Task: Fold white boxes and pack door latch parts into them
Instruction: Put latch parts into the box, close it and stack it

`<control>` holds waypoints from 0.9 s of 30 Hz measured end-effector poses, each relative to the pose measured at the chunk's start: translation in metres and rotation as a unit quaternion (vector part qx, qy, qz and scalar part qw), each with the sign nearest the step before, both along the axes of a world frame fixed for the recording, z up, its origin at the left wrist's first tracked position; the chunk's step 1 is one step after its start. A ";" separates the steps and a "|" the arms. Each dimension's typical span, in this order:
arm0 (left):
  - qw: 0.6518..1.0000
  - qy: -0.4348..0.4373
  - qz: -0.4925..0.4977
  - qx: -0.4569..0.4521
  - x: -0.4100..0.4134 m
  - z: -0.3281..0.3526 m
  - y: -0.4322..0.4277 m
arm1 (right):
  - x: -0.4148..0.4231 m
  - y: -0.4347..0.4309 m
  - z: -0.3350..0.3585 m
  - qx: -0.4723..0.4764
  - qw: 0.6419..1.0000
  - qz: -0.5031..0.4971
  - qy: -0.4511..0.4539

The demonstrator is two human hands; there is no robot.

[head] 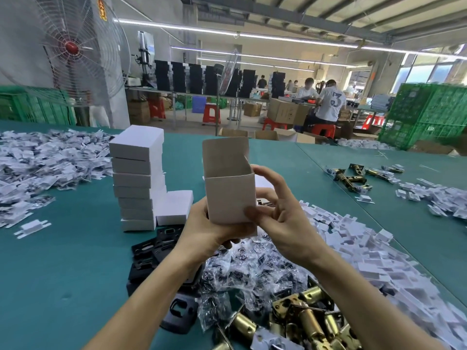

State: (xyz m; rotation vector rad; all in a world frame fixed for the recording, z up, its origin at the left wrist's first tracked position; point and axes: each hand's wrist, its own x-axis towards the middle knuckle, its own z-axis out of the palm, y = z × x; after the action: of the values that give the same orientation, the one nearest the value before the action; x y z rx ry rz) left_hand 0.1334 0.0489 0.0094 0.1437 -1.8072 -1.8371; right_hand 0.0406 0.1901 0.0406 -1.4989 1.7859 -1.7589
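Erected white box (228,195) held upright above the table (75,248), mouth uppermost, lid flap (225,152) standing at the far wall; no part is visible inside. The left hand (204,231) is curled round the lower left corner, clamped on the box; the right hand (283,223) pinches the lower right, thumb on the near wall, index finger touching the right edge higher up. The bottom closure lies within the grip and is hidden; whether it is tucked cannot be told. The step in hand is judged to be squaring the box before filling. To do it well, pressure should stay at the corners, not the wall centres, lest the card bow; the creases should be set square and the mouth kept open. Directly beneath the grip lie bagged parts (242,263) and black plates (151,248); nearer the body, brass latch bolts (303,317). Just left of the grip stands a stack of closed boxes (137,178), the likely destination.
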 end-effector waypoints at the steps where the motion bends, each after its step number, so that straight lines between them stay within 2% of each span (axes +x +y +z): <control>1: 1.000 0.014 0.012 0.000 0.000 -0.001 -0.001 | 0.000 -0.001 0.001 0.006 1.000 0.004 0.002; 6: 0.999 0.007 0.031 -0.011 -0.003 -0.005 -0.009 | -0.016 0.008 0.010 0.068 0.997 -0.009 0.036; 8: 0.998 -0.013 0.056 0.022 -0.005 -0.009 -0.013 | -0.041 0.017 0.009 0.100 0.990 -0.085 0.044; 9: 0.997 -0.018 0.064 0.034 -0.006 -0.011 -0.015 | -0.057 0.022 0.006 0.123 0.978 -0.156 0.063; 11: 0.996 -0.022 0.074 0.033 -0.007 -0.015 -0.016 | -0.093 0.031 -0.003 0.200 0.931 -0.290 0.098; 13: 0.996 -0.017 0.079 0.025 -0.008 -0.016 -0.016 | -0.124 0.037 -0.016 0.301 0.882 -0.344 0.111; 17: 0.998 0.016 0.063 0.022 -0.009 -0.015 -0.015 | -0.163 0.041 -0.040 0.439 0.813 -0.352 0.146; 22: 0.992 0.089 0.071 0.054 -0.008 -0.013 -0.015 | -0.184 0.031 -0.060 0.518 0.757 -0.361 0.167; 24: 0.986 0.113 0.091 0.079 -0.010 -0.014 -0.018 | -0.190 0.026 -0.067 0.506 0.751 -0.377 0.193; 27: 0.985 0.128 0.097 0.069 -0.013 -0.016 -0.020 | -0.195 0.021 -0.070 0.479 0.764 -0.389 0.189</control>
State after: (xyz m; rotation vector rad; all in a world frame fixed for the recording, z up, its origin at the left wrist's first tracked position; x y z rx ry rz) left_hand 0.1208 0.0293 -0.0068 0.1240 -1.4405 -1.7543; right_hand -0.1542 0.2112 -0.0298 -0.6808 3.0852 -0.3583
